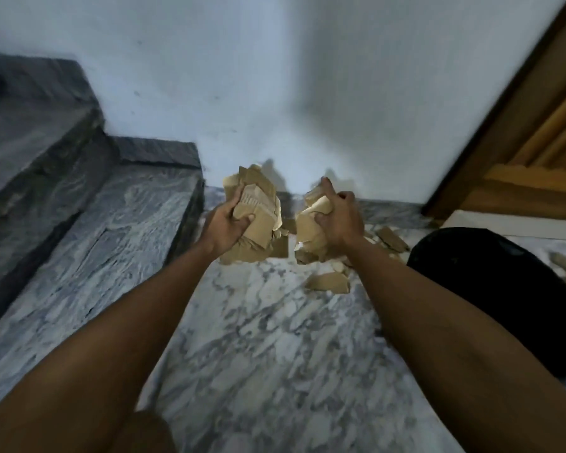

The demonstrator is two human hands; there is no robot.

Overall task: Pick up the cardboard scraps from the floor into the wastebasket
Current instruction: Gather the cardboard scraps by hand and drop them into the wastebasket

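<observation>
Cardboard scraps (pixel 252 214) bunched in left hand (pixel 224 228) and right hand (pixel 339 220), both grips closed; more scraps (pixel 329 282) on floor (pixel 258 338) left of wastebasket (pixel 490 289). Next, probably: carry right, drop inside.

Left hand (pixel 224 225) grip on cardboard wad (pixel 258 214); right hand (pixel 340 220) likewise, second wad (pixel 311 230); wastebasket (pixel 504 295) right.

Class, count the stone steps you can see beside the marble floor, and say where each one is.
2. The lower step lies left of the left hand; the upper step rises behind it at far left. More may continue out of view.
</observation>
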